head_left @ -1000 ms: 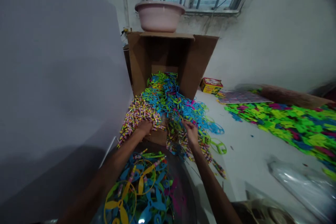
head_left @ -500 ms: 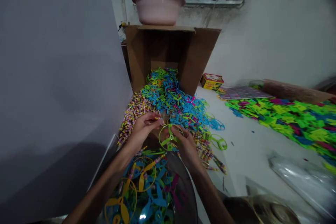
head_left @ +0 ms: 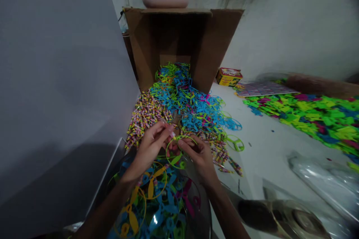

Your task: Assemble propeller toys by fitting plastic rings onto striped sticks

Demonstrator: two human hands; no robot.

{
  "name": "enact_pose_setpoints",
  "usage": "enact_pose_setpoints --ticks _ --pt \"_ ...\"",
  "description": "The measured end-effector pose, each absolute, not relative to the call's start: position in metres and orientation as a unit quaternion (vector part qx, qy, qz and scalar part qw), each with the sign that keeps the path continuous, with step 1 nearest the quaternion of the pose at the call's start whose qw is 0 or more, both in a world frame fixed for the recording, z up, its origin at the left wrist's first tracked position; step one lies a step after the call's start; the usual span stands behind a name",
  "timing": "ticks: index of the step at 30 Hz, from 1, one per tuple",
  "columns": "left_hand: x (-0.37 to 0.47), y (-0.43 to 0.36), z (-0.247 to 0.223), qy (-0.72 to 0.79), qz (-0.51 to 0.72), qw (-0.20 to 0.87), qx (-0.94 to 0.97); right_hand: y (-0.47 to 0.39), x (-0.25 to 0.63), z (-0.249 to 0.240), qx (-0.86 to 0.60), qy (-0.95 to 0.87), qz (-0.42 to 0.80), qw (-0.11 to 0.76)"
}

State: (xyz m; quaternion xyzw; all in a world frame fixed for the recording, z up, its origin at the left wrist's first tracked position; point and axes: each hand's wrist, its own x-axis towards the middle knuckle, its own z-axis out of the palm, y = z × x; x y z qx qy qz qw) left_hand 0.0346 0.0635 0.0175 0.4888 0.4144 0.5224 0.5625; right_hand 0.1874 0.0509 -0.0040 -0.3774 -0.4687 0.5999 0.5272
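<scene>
- Left hand (head_left: 149, 145): fingers pinch a small stick (head_left: 173, 135).
- Right hand (head_left: 201, 155): fingers grip a green ringed propeller (head_left: 175, 159).
- Bowl (head_left: 208, 209) at six o'clock, carton (head_left: 223, 41) at twelve.

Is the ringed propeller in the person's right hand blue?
No, the ringed propeller held by the right hand is yellow-green.
</scene>
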Motion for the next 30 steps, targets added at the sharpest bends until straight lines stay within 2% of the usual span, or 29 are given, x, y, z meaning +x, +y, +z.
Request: enact_pose_setpoints --ticks 3,8,16,30 --pt "0.034 0.062 0.018 0.413 0.548 0.558 0.467 0.049 0.186 -0.001 -0.368 -0.479 0.608 0.515" --pt "0.034 0.057 0.023 0.419 0.502 0.561 0.508 0.044 0.183 0.000 -0.373 -0.479 0.606 0.514" --pt "0.031 0.053 0.021 0.418 0.505 0.572 0.492 0.038 0.182 0.006 -0.386 -0.486 0.592 0.514" --pt "0.037 0.041 0.025 0.496 0.532 0.435 0.530 0.023 0.166 0.003 -0.436 -0.518 0.507 0.533"
